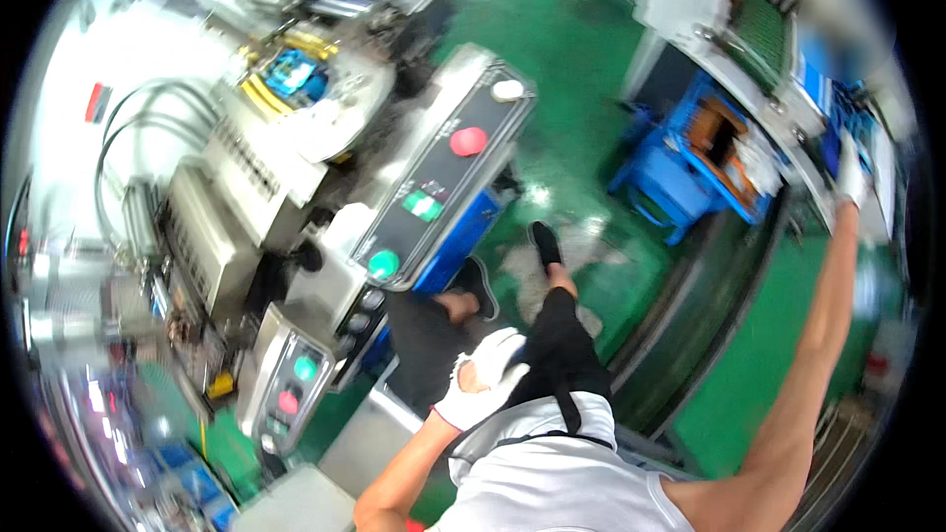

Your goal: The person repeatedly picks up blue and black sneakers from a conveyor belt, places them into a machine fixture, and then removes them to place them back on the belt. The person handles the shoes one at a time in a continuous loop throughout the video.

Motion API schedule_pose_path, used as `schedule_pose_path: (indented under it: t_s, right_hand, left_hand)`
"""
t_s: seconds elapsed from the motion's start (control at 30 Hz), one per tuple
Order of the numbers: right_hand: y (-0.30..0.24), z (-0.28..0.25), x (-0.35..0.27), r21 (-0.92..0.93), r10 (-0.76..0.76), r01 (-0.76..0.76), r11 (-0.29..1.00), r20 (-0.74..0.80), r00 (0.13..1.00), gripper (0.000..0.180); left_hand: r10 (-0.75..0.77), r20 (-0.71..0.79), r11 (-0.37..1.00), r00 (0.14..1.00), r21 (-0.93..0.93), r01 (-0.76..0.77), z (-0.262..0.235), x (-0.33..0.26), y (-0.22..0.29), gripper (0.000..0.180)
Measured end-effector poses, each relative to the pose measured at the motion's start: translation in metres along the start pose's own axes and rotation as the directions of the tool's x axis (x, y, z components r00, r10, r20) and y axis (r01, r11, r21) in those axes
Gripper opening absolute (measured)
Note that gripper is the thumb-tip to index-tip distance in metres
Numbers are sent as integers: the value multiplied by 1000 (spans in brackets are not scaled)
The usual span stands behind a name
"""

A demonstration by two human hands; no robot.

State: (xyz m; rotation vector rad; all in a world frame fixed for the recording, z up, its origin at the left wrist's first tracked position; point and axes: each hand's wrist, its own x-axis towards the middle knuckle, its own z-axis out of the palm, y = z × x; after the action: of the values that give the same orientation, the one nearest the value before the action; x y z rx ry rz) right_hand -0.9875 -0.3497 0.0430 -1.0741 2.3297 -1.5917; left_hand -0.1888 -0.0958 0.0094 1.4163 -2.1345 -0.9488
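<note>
My left hand (483, 381), in a white glove, hovers over my lap with its fingers apart and nothing in it. My right arm stretches far out to the right. At its end my right hand (851, 175), also gloved in white, reaches to a bundle of dark blue items (855, 121) beside the bench. Blur and the picture's rim hide its fingers, so I cannot see whether it grips anything. Nearest to my left hand is a machine control panel (434, 172) with large red, green and white push buttons.
A metal machine (266, 158) with hoses stands at the left, with a smaller button box (288, 384) below it. Right of centre is a blue crate (680, 172) holding brown and white material. Beside it run a workbench (759, 103) and a dark rail (705, 305) above the green floor (552, 69).
</note>
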Motion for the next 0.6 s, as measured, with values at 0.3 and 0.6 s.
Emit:
schedule_pose_path:
  t_s: [0.3, 0.6]
  right_hand:
    - [-56, 77, -153, -508, -128, 148, 849, 75, 989, 89]
    - [-76, 197, -536, 21, -60, 111, 994, 931, 361, 65]
  left_hand:
    - [-430, -263, 903, 864, -151, 403, 23, -95, -10, 40]
    - [-573, -661, 802, 485, -332, 496, 29, -210, -44, 31]
